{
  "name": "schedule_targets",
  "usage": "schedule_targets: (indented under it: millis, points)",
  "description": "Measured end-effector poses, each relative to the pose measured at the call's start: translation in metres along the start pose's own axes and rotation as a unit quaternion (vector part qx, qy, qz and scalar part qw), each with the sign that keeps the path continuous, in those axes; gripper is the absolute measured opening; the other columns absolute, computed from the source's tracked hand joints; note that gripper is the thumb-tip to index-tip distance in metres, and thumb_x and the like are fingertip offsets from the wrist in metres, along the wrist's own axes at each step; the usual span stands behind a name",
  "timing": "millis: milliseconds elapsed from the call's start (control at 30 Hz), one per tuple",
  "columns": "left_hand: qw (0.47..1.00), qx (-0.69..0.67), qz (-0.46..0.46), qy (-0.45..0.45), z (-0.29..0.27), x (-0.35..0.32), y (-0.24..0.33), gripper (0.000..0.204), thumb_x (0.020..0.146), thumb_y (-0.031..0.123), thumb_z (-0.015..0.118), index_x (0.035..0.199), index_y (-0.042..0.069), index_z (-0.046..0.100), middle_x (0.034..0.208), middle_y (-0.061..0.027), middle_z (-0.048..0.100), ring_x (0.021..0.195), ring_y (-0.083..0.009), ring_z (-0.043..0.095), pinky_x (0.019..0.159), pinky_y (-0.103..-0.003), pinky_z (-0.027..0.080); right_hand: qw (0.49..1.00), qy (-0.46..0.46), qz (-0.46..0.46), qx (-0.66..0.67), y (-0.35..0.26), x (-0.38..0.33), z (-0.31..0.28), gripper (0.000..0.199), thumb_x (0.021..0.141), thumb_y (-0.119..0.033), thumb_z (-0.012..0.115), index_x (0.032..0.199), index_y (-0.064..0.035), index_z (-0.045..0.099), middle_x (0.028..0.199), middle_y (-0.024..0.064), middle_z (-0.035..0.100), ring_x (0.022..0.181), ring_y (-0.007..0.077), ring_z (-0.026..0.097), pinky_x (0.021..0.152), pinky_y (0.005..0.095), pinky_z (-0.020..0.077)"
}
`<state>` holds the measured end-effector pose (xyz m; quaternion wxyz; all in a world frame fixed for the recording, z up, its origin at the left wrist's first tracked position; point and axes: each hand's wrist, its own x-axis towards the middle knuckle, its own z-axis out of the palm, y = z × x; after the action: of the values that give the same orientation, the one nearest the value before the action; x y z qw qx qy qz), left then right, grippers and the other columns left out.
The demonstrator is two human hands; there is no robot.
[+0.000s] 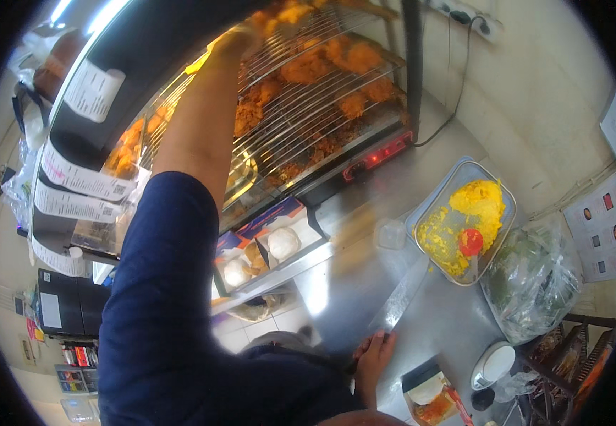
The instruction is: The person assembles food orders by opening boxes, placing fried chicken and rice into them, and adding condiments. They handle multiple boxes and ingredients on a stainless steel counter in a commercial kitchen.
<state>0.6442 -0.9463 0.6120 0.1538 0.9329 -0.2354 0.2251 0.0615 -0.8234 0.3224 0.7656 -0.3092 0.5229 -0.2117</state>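
Note:
My left arm, in a dark blue sleeve, reaches up into a heated display cabinet (375, 156) of wire racks. My left hand (235, 41) is at the top rack among pieces of fried chicken (308, 67). Whether its fingers hold a piece is hidden by the angle. A yellow strip (198, 64) shows at the wrist. Low down, my right hand (373, 356) grips the handle of a large knife (402, 298). Its blade lies flat on the steel counter (365, 284), pointing away from me.
A metal tray (464, 174) with yellow crumb mix and a red-topped utensil (470, 242) sits right of the knife. Nearby are a clear plastic cup (392, 234), a bag of greens (535, 277) and a white bowl (496, 363). Boxed white buns (282, 243) lie under the cabinet.

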Motion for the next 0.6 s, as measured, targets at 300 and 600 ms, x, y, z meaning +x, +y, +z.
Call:
schedule_targets:
  millis: [300, 600]
  points:
    - [0.993, -0.092, -0.035, 0.070, 0.009, 0.009, 0.006, 0.039, 0.093, 0.013, 0.043, 0.130, 0.005, 0.033, 0.130, -0.0167, 0.034, 0.121, -0.0325, 0.035, 0.101, -0.041, 0.031, 0.998, -0.013, -0.040, -0.049, -0.006, 0.006, 0.014, 0.020, 0.099, -0.025, 0.042, 0.089, -0.0078, 0.038, 0.064, 0.0012, 0.039, 0.045, 0.0093, 0.039, 0.040, 0.0244, 0.0350]
    - [0.949, -0.177, 0.043, 0.257, 0.005, -0.030, 0.013, 0.037, 0.092, 0.015, 0.046, 0.127, 0.005, 0.036, 0.125, -0.0166, 0.039, 0.117, -0.0323, 0.039, 0.098, -0.042, 0.035, 0.998, -0.039, -0.041, -0.030, -0.024, -0.009, 0.034, 0.018, 0.100, -0.024, 0.040, 0.090, -0.0084, 0.038, 0.064, 0.0008, 0.039, 0.045, 0.0091, 0.039, 0.040, 0.0243, 0.0342]
